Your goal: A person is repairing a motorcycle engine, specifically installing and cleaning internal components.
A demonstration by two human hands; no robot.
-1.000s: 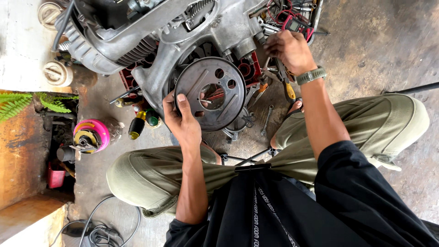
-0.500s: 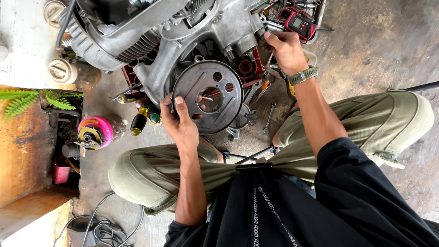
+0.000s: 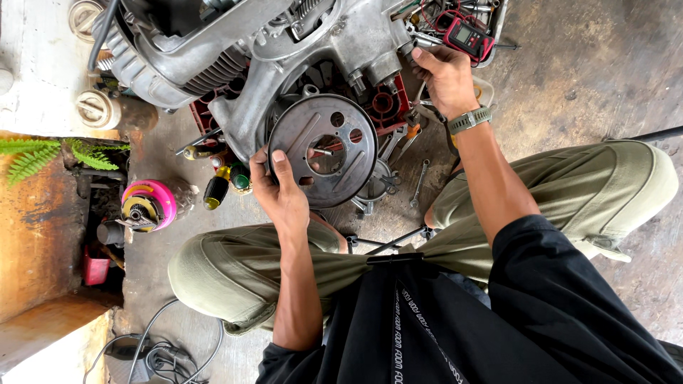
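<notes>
Head view, looking straight down past bent knees in olive trousers (image 3: 605, 192) to a stained concrete floor (image 3: 590, 78). Left hand (image 3: 281, 195) clamped on the lower left rim of a round grey metal plate (image 3: 324, 149) with holes and a central opening, thumb laid over its face; plate held tilted against the side of a grey engine case (image 3: 284, 50) lying on the floor. Right hand (image 3: 445, 75), with a grey wristwatch (image 3: 468, 119), closed around something at the right end of the engine case; exactly what, impossible to tell. Beyond that hand, at the top edge of the floor, a shallow tray (image 3: 498, 32) holding a red-cased meter (image 3: 466, 32) with leads and small tools. Under the engine, a red crate (image 3: 384, 103) partly showing. Spanners (image 3: 420, 181) loose on the floor below the plate; screwdrivers (image 3: 220, 181) with coloured handles to its left; a pink spool (image 3: 146, 206) near the left edge. Compared with half a second before: both hands in much the same holds, plate in the same spot, right hand a touch higher at the case.
</notes>
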